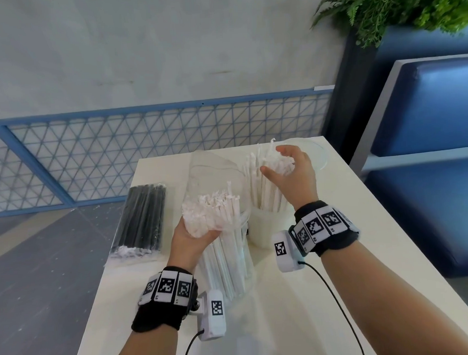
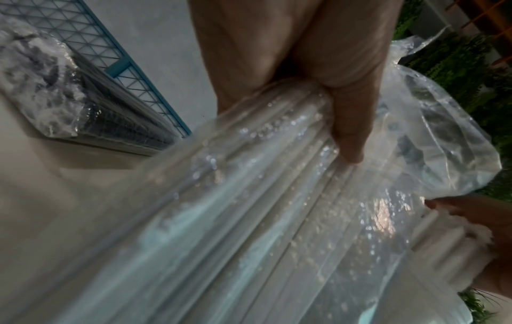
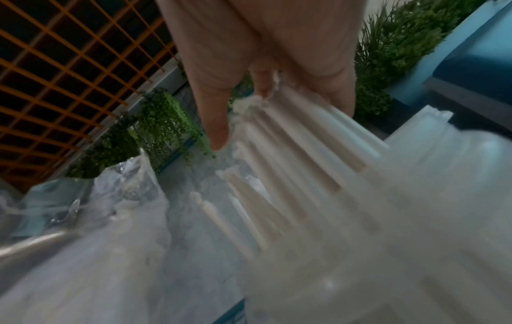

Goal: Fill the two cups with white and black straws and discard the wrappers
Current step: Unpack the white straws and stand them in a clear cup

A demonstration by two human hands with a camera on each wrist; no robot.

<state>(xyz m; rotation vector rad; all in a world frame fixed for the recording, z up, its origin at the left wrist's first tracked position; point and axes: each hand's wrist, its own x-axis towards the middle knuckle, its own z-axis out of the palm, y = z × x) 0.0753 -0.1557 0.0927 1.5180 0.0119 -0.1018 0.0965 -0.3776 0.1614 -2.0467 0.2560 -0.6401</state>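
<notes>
My left hand [image 1: 196,235] grips a clear plastic bag of white straws [image 1: 223,248] near its open top and holds it upright on the white table [image 1: 301,296]. In the left wrist view the fingers [image 2: 349,122] curl round the bag [image 2: 249,197]. A white cup [image 1: 268,227] beside the bag holds a bunch of white straws [image 1: 265,181]. My right hand [image 1: 283,164] is at their tops, thumb spread and fingers loosely against them. The right wrist view shows the fingers [image 3: 219,122] straight and touching the straws [image 3: 291,153]. A sealed bag of black straws [image 1: 141,220] lies at the table's left edge.
A clear round container [image 1: 314,152] stands at the table's far right corner, behind my right hand. A blue lattice railing [image 1: 117,145] runs beyond the table. A blue bench [image 1: 428,140] and a planter with ferns [image 1: 397,6] stand to the right.
</notes>
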